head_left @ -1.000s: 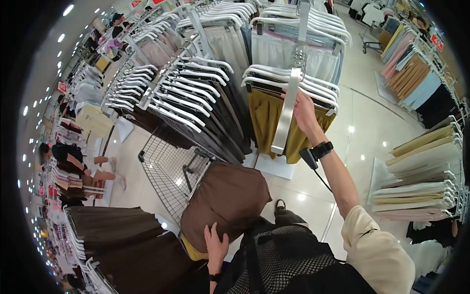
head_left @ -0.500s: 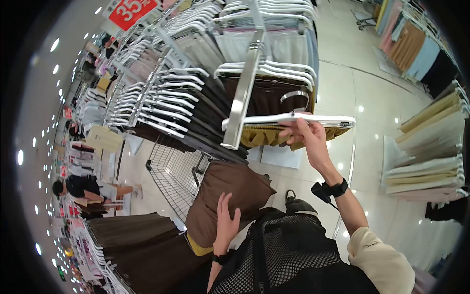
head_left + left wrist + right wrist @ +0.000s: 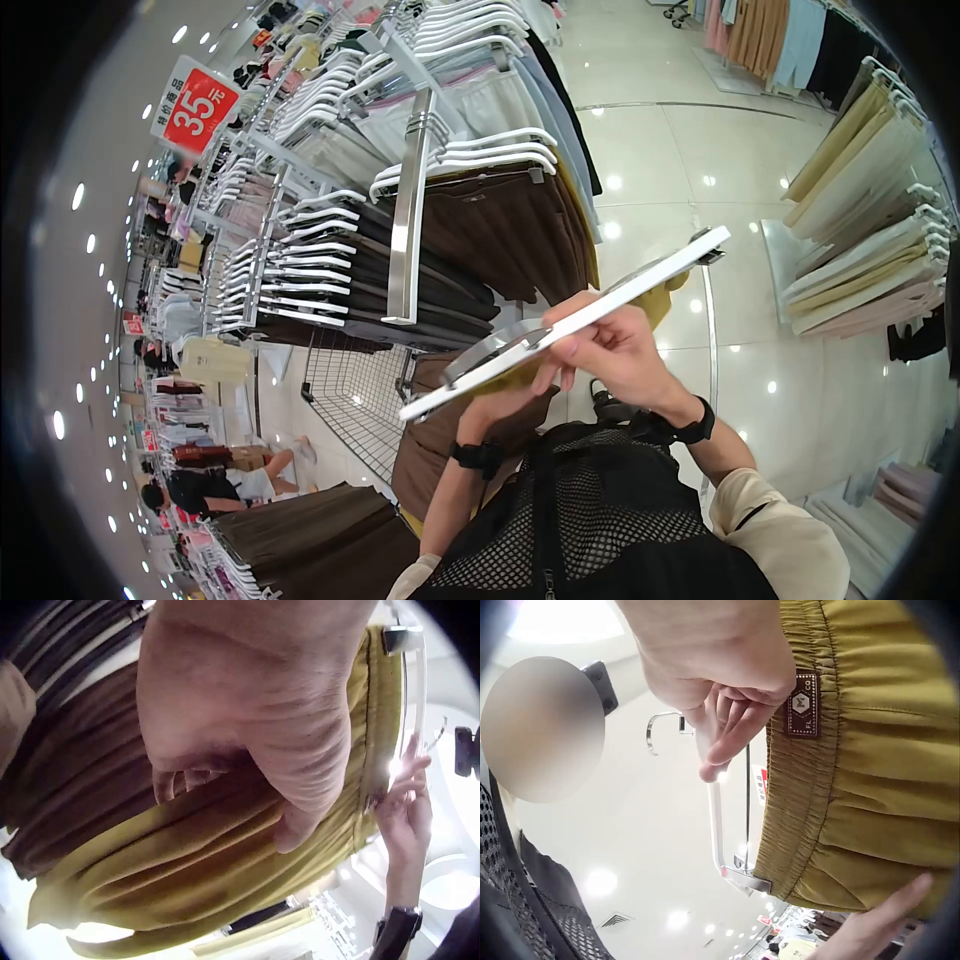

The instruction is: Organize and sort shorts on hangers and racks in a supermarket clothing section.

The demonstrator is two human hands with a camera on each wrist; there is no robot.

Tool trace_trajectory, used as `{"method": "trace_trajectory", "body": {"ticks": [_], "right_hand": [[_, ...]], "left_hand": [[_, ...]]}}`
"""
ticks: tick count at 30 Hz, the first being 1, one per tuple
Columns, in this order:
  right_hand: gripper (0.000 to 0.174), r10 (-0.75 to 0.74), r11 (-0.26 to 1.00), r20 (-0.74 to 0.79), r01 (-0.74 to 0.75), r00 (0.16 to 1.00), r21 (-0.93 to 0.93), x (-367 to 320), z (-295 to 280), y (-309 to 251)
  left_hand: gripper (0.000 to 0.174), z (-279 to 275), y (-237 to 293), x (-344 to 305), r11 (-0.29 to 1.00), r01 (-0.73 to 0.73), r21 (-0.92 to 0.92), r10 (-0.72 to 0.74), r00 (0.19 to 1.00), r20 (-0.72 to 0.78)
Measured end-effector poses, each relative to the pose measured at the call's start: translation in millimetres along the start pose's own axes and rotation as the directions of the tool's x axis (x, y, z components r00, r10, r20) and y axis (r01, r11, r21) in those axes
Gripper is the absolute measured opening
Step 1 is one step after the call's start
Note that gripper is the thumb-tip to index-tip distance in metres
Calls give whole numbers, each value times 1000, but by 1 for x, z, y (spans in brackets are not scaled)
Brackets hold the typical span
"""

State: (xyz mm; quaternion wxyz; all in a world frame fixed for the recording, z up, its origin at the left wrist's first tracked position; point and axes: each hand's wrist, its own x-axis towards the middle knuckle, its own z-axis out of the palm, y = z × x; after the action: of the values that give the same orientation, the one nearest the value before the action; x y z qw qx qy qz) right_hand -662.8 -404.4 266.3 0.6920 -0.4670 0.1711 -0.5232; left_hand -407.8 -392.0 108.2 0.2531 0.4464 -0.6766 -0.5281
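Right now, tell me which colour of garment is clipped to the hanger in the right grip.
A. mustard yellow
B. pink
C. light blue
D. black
A: the right grip holds a white hanger, and the right wrist view shows its clips holding a mustard-yellow garment with an elastic waistband.

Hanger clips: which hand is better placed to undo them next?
Probably left. The left hand holds nothing and only touches the trousers below the hanger. The right hand grips the hanger, so it is busy.
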Motion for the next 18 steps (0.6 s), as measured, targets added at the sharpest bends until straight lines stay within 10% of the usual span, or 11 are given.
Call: {"method": "trace_trajectory", "body": {"ticks": [6, 18], "right_hand": [[24, 50, 998, 34, -51, 998, 35, 3, 37, -8], [30, 118, 982, 383, -165, 916, 93, 0, 142, 60]], "left_hand": [[78, 53, -5, -26, 975, 111, -192, -91, 989, 113], [64, 32, -35, -159, 847, 466, -256, -512, 845, -155]]}}
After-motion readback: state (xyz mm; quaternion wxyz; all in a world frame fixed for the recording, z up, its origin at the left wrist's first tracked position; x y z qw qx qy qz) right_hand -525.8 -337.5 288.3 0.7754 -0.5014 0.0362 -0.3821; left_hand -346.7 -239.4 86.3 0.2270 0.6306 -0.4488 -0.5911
